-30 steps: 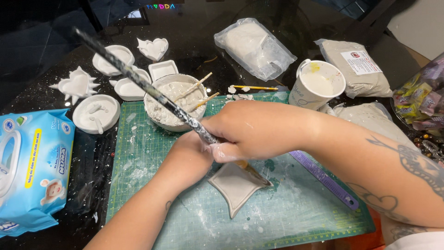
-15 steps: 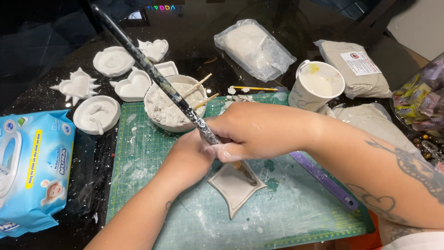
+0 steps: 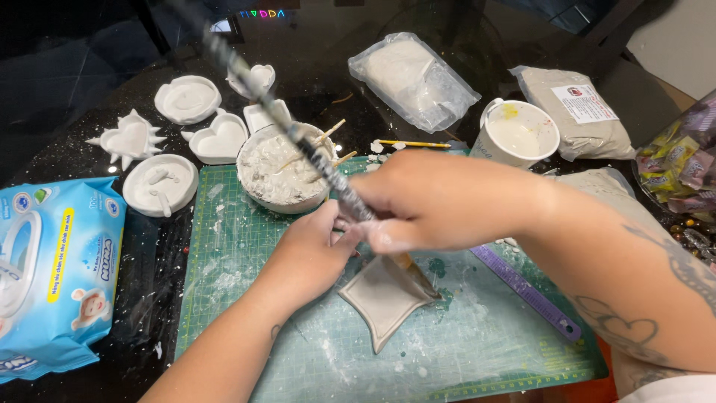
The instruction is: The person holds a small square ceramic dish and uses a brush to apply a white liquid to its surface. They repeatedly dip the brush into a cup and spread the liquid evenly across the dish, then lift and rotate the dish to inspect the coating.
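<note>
Right hand: the right hand (image 3: 440, 201) is closed in a pinch around the lower shaft of a paintbrush (image 3: 298, 138), whose plaster-crusted handle slants up and to the left over the bowl; the wrist is bent down and the forearm comes in from the right edge.
Left hand: the left hand (image 3: 309, 257) reaches in from below, fingers curled, its fingertips at the near edge of the star-shaped white dish (image 3: 384, 306); whether they grip it or only steady it, I cannot tell.
Dish: it lies flat on the green cutting mat (image 3: 224, 246), directly under both hands, with the brush tip on its upper right part.
Risk, dish: pressing hard with the brush may crack or shift the thin piece if the left hand slackens.
Risk, handle: the long handle swings just above the bowl of plaster mix (image 3: 280, 172) and its wooden sticks (image 3: 332, 142); a wide stroke could knock them.
Surroundings: white casts lie left of the bowl on the dark worktop (image 3: 89, 97).
</note>
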